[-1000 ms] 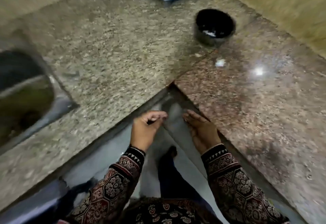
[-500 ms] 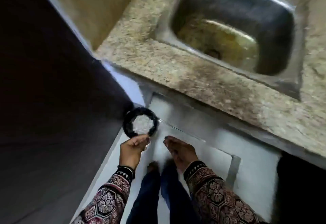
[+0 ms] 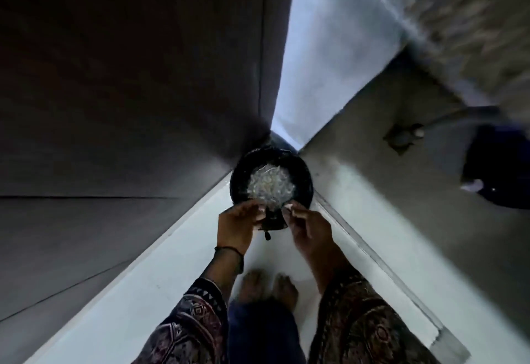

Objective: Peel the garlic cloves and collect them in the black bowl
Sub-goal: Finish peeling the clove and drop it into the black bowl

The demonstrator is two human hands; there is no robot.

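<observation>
A round black bin (image 3: pixel 301 174) stands on the pale floor in the corner, with a heap of white papery garlic peel (image 3: pixel 269 184) inside. Both hands hover over its near rim. My left hand (image 3: pixel 239 227) has its fingers curled inward, and a pale scrap of peel seems pinched at the tips. My right hand (image 3: pixel 308 224) faces it with thumb and forefinger drawn together; I see nothing plainly between them. The black bowl and the garlic cloves are out of view.
A dark cabinet face (image 3: pixel 129 91) fills the left. A grey wall base (image 3: pixel 401 191) runs along the right, under the blurred granite counter edge (image 3: pixel 473 19). A dark object (image 3: pixel 499 163) sits at the far right. My bare feet (image 3: pixel 266 286) stand on the white floor.
My view has swung from the counter with the black bowl, past the sink, down to the floor bin. Both hands have moved over the bin's near rim and come closer together.
</observation>
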